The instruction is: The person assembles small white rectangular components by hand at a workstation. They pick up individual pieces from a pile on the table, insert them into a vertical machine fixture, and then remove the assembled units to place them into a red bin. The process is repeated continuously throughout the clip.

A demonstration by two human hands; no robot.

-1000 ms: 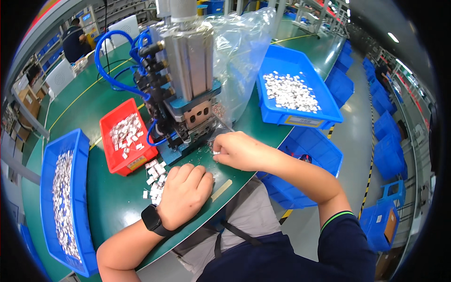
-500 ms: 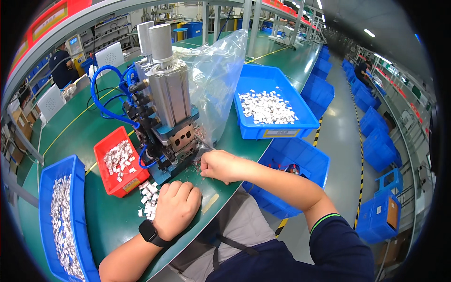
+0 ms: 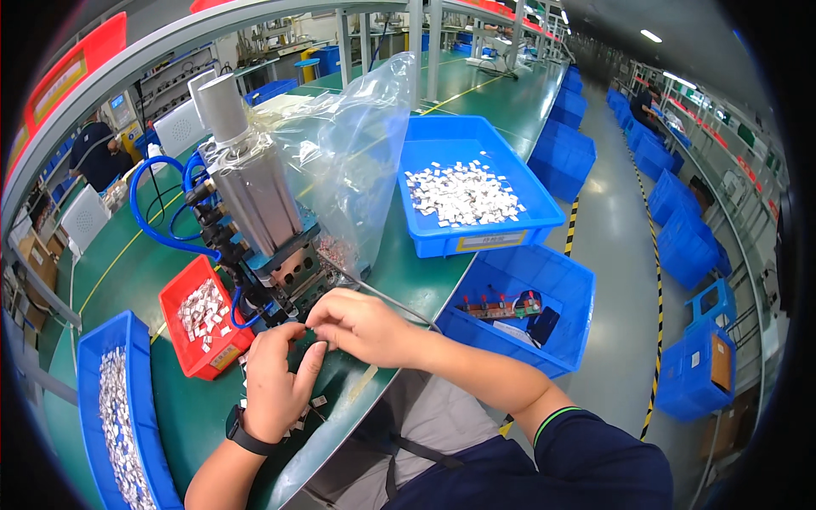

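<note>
My two hands meet in front of a pneumatic press (image 3: 259, 200). The fingertips of my right hand (image 3: 365, 327) are pinched together and touch those of my left hand (image 3: 276, 374). My left thumb and fingers are also drawn in. Whatever lies between the fingertips is too small and hidden to name. Small white rectangular parts (image 3: 319, 400) with thin leads lie on the green table (image 3: 408, 280), partly covered by my left hand. Beside the press, a red bin (image 3: 212, 361) holds more white parts.
A long blue tray (image 3: 140, 361) of parts stands at left. Another blue tray (image 3: 438, 245) with white parts sits at the table's right edge. Below it, a blue crate (image 3: 571, 319) holds a circuit board. A clear plastic bag (image 3: 361, 140) hangs behind the press; a grey cable (image 3: 391, 299) runs beside it.
My right hand has moved left from beside the press base to meet my left hand. The left hand has lifted off the white parts and turned into a pinch. The whole view has shifted.
</note>
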